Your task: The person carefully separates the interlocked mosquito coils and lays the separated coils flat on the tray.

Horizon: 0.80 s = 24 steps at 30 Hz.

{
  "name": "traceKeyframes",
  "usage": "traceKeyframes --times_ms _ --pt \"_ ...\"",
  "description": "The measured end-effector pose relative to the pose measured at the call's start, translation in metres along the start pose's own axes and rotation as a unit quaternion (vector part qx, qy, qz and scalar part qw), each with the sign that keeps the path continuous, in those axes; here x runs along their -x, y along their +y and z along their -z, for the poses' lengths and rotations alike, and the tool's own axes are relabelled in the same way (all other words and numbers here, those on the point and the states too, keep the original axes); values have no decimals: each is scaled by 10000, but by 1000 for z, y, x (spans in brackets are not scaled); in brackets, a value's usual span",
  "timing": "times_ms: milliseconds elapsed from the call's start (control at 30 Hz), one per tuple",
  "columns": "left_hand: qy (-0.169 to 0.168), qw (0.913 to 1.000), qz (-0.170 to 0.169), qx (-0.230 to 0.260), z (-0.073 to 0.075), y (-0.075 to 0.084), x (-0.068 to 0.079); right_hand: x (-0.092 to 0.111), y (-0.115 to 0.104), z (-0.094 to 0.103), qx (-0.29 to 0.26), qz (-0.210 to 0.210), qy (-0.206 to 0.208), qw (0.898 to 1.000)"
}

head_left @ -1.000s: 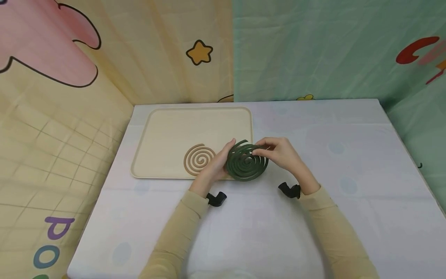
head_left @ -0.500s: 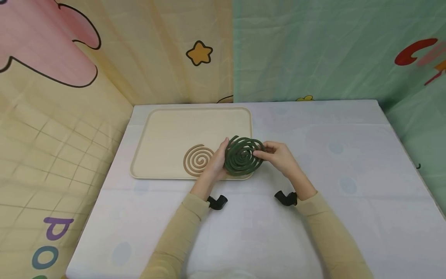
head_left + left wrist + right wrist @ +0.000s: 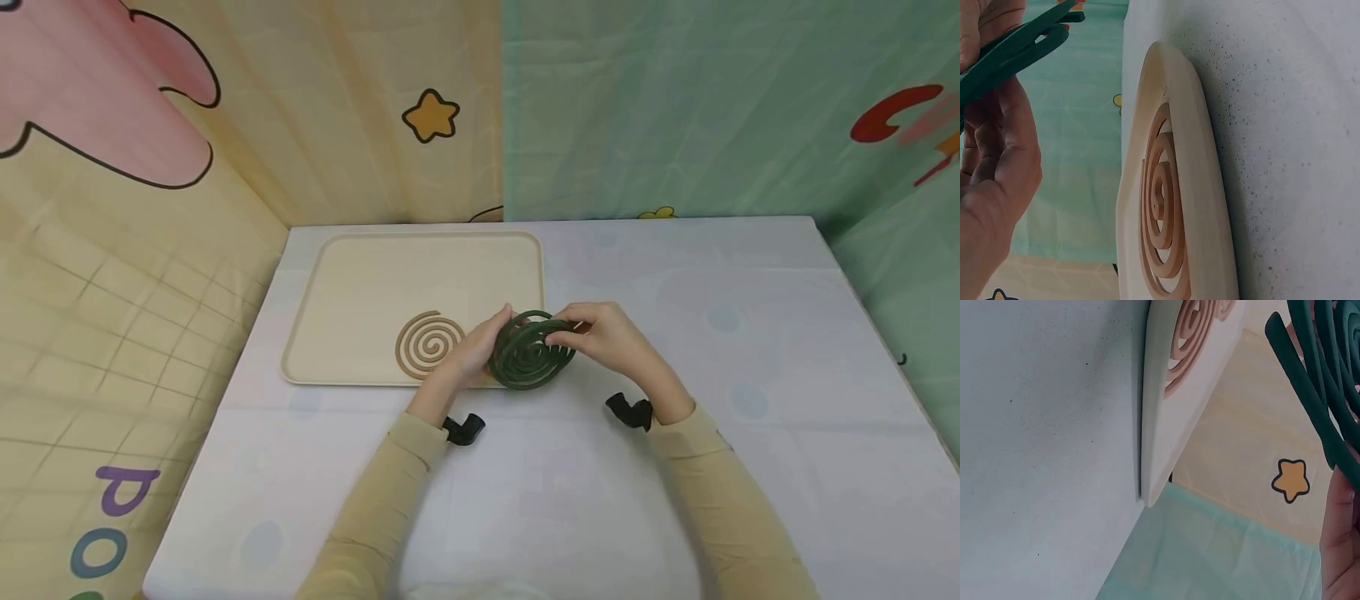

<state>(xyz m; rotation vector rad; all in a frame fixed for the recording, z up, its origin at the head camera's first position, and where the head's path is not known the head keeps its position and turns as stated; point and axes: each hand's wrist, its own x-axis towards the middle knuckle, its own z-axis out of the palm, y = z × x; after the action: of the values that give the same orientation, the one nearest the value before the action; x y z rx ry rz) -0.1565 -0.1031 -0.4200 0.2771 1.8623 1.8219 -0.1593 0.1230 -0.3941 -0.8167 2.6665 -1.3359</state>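
Observation:
Both hands hold a green mosquito coil [image 3: 525, 360] over the tray's front right corner; its rings look doubled, with one loop standing away from the others. My left hand [image 3: 474, 350] grips its left side, the thumb on top and the fingers underneath, as the left wrist view shows. At the upper right edge, my right hand [image 3: 606, 333] pinches a ring between thumb and fingers. In the right wrist view the green strands [image 3: 1305, 387] fan apart. A tan mosquito coil [image 3: 411, 363] lies flat on the tray, left of my left hand, which covers a little of its right edge.
The cream tray [image 3: 375, 275] with a low raised rim sits at the back left of the white-covered table [image 3: 570, 500]. Printed curtains [image 3: 675, 108] close off the back and both sides. A black wrist piece [image 3: 628, 411] juts from each wrist.
The green coil first shifts up and left, then comes back down and right. My right hand now lifts its upper ring, so the loops spread apart. The tan coil stays put.

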Motion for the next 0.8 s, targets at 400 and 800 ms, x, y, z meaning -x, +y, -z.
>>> traceKeyframes --times_ms 400,800 --pt "202 9995 -10 232 1 -1 -2 -6 -2 2 -119 -533 114 9984" --pt "116 9949 -282 966 0 -2 -3 -5 6 1 -364 -992 -340 9938"
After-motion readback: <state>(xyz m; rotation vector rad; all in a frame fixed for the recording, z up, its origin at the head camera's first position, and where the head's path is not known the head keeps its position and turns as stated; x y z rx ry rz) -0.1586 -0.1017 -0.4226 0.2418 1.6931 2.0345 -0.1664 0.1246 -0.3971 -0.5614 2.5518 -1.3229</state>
